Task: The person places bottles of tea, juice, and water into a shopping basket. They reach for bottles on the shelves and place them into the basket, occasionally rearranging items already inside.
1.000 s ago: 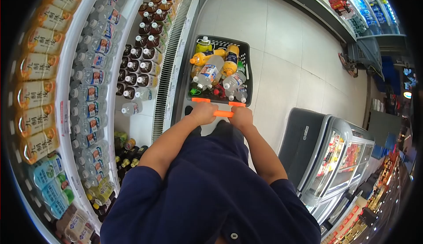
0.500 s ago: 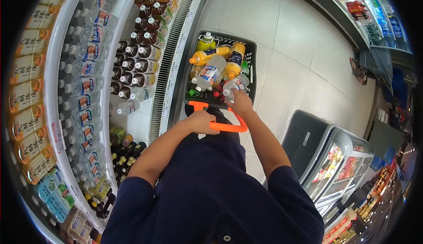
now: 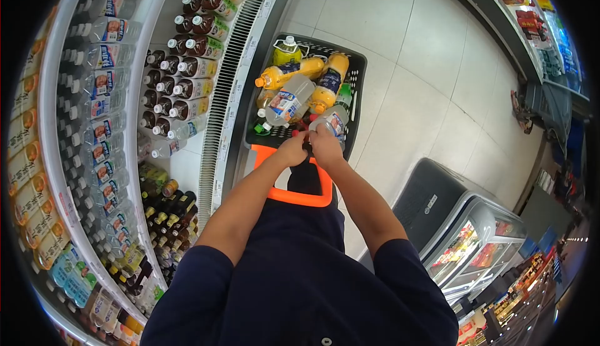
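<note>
A black shopping basket (image 3: 250, 137) full of drink bottles is in front of me, its orange handle (image 3: 300, 200) folded toward my body. My right hand (image 3: 326, 146) is closed on the cap end of a clear bottle (image 3: 333, 120) at the basket's near right. Close beside it, my left hand (image 3: 294, 150) reaches over the near rim with its fingers curled together; what they hold, if anything, is hidden. Another clear bottle (image 3: 290, 101) with a blue label lies on top of the pile. Behind it are two orange drink bottles (image 3: 332, 80) and a yellow-green bottle (image 3: 287, 52).
Shelves at left hold rows of clear bottles (image 3: 107, 83) and brown drink bottles (image 3: 203, 46). A vent grille (image 3: 220, 96) runs along the shelf edge. A glass-topped freezer (image 3: 431, 205) stands at right on the tiled floor (image 3: 400, 96). More shelves curve round the far right.
My left hand has let go of the orange handle and moved forward to the basket beside my right hand. The handle has dropped toward me. My right hand stays at the clear bottle.
</note>
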The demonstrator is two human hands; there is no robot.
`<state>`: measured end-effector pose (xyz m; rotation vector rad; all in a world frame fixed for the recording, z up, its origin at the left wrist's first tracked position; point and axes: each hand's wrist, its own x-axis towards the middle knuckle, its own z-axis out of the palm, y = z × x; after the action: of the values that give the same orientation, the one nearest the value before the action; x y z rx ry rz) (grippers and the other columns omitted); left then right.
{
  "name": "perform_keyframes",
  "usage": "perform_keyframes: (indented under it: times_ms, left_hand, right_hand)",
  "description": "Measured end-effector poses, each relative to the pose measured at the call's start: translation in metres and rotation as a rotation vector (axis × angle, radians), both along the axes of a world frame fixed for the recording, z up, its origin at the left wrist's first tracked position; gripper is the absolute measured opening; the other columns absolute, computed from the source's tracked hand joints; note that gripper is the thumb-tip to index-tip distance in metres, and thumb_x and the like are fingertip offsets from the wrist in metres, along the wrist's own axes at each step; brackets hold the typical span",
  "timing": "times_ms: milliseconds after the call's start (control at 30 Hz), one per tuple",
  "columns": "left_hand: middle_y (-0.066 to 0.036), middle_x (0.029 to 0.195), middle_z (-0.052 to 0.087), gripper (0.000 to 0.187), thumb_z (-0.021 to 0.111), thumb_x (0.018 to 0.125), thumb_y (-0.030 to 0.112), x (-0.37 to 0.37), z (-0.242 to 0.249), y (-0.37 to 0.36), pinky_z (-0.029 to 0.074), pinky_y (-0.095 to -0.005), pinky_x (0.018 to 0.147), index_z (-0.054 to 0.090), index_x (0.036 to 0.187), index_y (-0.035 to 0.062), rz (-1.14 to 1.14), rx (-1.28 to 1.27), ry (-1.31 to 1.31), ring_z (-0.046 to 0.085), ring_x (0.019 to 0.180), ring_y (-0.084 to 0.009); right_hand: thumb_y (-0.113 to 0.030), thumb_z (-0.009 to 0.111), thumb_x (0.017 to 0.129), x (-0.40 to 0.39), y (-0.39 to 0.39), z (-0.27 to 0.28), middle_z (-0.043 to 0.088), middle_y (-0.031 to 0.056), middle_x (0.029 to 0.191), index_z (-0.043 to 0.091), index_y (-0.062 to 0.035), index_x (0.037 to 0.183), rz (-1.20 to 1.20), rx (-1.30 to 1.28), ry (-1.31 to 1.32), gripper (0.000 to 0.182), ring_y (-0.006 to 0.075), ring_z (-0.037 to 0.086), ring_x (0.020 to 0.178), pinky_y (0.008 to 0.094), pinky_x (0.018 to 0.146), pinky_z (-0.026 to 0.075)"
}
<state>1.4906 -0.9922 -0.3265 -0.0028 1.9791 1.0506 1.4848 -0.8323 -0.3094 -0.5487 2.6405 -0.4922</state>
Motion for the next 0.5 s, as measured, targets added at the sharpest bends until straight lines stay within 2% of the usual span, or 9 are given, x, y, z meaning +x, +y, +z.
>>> perform_keyframes:
  times_ms: [33, 100, 133, 167, 233, 300, 400, 433, 500]
  left_hand:
    - [-0.024, 0.126, 0.062, 0.063, 0.063, 0.084, 0.013, -0.001, 0.006, 0.004, 0.046, -0.0459, 0.101, 0.042, 0.143, 0.0083, 0.005, 0.000, 0.002, 0.058, 0.119, -0.0400]
    - [-0.026, 0.131, 0.057, 0.077, 0.068, 0.082, 0.012, -0.002, 0.019, 0.011, 0.045, -0.0460, 0.103, 0.032, 0.150, 0.0097, -0.019, 0.021, -0.071, 0.056, 0.122, -0.0411]
    - [-0.027, 0.138, 0.050, 0.086, 0.072, 0.080, 0.017, -0.004, 0.026, 0.014, 0.045, -0.0459, 0.103, 0.026, 0.153, 0.0095, -0.040, 0.021, -0.062, 0.053, 0.125, -0.0406]
    - [-0.027, 0.138, 0.050, 0.086, 0.072, 0.080, 0.017, -0.006, 0.033, 0.017, 0.045, -0.0459, 0.103, 0.026, 0.153, 0.0095, -0.033, 0.022, -0.058, 0.053, 0.125, -0.0406]
    - [-0.026, 0.142, 0.046, 0.086, 0.074, 0.080, 0.018, -0.004, 0.054, 0.021, 0.045, -0.0452, 0.103, 0.027, 0.152, 0.0087, 0.000, 0.063, 0.117, 0.052, 0.126, -0.0394]
    - [-0.025, 0.142, 0.045, 0.087, 0.075, 0.079, 0.020, -0.007, 0.072, 0.021, 0.045, -0.0449, 0.103, 0.028, 0.151, 0.0080, 0.007, 0.059, 0.163, 0.051, 0.126, -0.0395]
    - [-0.023, 0.142, 0.045, 0.089, 0.078, 0.077, 0.023, -0.003, 0.097, 0.012, 0.046, -0.0445, 0.103, 0.030, 0.151, 0.0065, 0.043, 0.070, 0.279, 0.051, 0.126, -0.0394]
    - [-0.023, 0.142, 0.045, 0.090, 0.079, 0.076, 0.025, -0.003, 0.105, 0.005, 0.046, -0.0443, 0.103, 0.031, 0.150, 0.0055, 0.069, 0.081, 0.363, 0.051, 0.126, -0.0393]
    - [-0.023, 0.142, 0.044, 0.091, 0.080, 0.075, 0.026, 0.000, 0.124, -0.013, 0.046, -0.0442, 0.103, 0.032, 0.149, 0.0041, 0.075, 0.062, 0.418, 0.051, 0.127, -0.0398]
  right_hand:
    - [-0.007, 0.064, 0.081, -0.004, 0.008, 0.013, 0.054, 0.0163, 0.105, 0.064, -0.0026, 0.103, -0.062, -0.022, -0.024, 0.022, 0.0347, 0.064, 0.094, 0.0442, 0.078, 0.055]
    - [-0.007, 0.066, 0.081, -0.008, 0.025, 0.032, 0.054, 0.0167, 0.106, 0.065, -0.0023, 0.106, -0.119, -0.042, -0.050, 0.025, 0.0355, 0.064, 0.093, 0.0443, 0.078, 0.055]
    - [-0.009, 0.068, 0.081, -0.009, 0.032, 0.038, 0.055, 0.0171, 0.108, 0.064, -0.0021, 0.109, -0.218, -0.117, -0.011, 0.029, 0.0362, 0.064, 0.094, 0.0442, 0.079, 0.055]
    - [-0.010, 0.071, 0.081, -0.011, 0.038, 0.045, 0.055, 0.0175, 0.110, 0.064, -0.0019, 0.112, -0.315, -0.194, 0.030, 0.032, 0.0370, 0.064, 0.094, 0.0441, 0.079, 0.055]
    - [-0.014, 0.075, 0.082, -0.009, 0.039, 0.071, 0.056, 0.0164, 0.112, 0.065, -0.0020, 0.110, -0.345, -0.200, 0.075, 0.032, 0.0345, 0.066, 0.089, 0.0418, 0.076, 0.056]
    - [-0.013, 0.076, 0.082, -0.006, 0.034, 0.105, 0.058, 0.0143, 0.108, 0.065, -0.0023, 0.108, -0.465, -0.297, -0.009, 0.030, 0.0316, 0.067, 0.081, 0.0392, 0.068, 0.057]
    - [-0.011, 0.080, 0.078, 0.004, 0.017, 0.145, 0.058, 0.0139, 0.102, 0.063, -0.0028, 0.105, -0.558, -0.397, 0.028, 0.033, 0.0290, 0.066, 0.075, 0.0372, 0.061, 0.056]
    - [-0.011, 0.080, 0.078, 0.010, 0.010, 0.150, 0.058, 0.0139, 0.102, 0.063, -0.0028, 0.105, -0.550, -0.400, 0.027, 0.033, 0.0290, 0.066, 0.075, 0.0372, 0.061, 0.056]
    - [-0.009, 0.082, 0.074, 0.022, -0.007, 0.160, 0.058, 0.0150, 0.098, 0.061, -0.0032, 0.101, -0.463, -0.431, 0.243, 0.035, 0.0295, 0.065, 0.075, 0.0364, 0.058, 0.055]
